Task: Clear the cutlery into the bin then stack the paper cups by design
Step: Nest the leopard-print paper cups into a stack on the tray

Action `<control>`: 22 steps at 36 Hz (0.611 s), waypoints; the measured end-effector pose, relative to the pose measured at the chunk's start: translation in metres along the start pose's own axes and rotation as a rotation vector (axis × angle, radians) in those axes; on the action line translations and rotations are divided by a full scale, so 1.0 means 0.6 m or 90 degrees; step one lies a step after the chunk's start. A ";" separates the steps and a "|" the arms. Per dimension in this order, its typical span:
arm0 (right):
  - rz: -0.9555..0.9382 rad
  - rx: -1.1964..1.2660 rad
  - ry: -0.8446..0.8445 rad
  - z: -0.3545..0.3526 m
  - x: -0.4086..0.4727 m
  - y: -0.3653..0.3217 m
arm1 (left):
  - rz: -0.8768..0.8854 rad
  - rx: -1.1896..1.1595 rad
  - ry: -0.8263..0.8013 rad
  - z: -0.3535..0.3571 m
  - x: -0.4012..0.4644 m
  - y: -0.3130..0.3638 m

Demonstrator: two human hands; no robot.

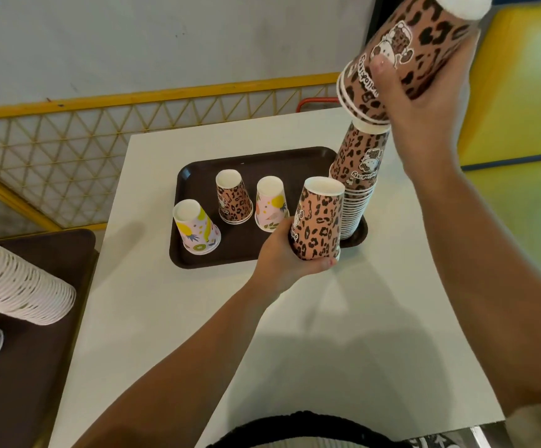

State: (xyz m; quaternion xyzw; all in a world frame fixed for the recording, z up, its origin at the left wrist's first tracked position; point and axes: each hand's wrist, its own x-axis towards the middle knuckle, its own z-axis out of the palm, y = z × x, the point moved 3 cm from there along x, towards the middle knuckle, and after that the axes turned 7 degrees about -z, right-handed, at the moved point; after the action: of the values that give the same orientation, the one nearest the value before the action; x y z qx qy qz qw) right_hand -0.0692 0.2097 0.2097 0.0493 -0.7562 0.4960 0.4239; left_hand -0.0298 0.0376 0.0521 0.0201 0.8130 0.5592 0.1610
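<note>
Altogether three loose cups (234, 198) on tray (191, 176)

White table (343, 318) at centre, square top, pale surface. Dark brown tray (198, 253) on its far half. Second brown surface (30, 367) at near left, just beside the table. Yellow lattice fence (101, 134) runs along the far side, grey wall (165, 40) behind it. Yellow mat (521, 92) at far right. Red rim (319, 102) visible past the table's far edge; object not identifiable.
</note>
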 end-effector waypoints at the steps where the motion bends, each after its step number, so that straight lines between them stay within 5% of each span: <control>1: -0.003 -0.009 0.001 0.001 0.007 0.005 | 0.002 -0.001 0.003 0.000 0.000 0.001; 12: 0.138 -0.142 -0.187 0.016 -0.026 0.080 | 0.020 -0.042 0.043 0.000 -0.001 0.012; 18: -0.006 -0.145 -0.072 -0.010 -0.052 0.034 | 0.088 -0.064 0.096 -0.013 -0.010 0.065; 22: -0.011 -0.040 -0.153 -0.014 -0.056 0.010 | 0.183 -0.047 0.155 -0.029 -0.009 0.124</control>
State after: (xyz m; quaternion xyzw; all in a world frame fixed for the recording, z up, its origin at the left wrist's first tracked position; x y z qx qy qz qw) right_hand -0.0455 0.2076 0.1835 0.1012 -0.8162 0.4591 0.3358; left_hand -0.0408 0.0483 0.1270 0.0624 0.7944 0.6039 -0.0197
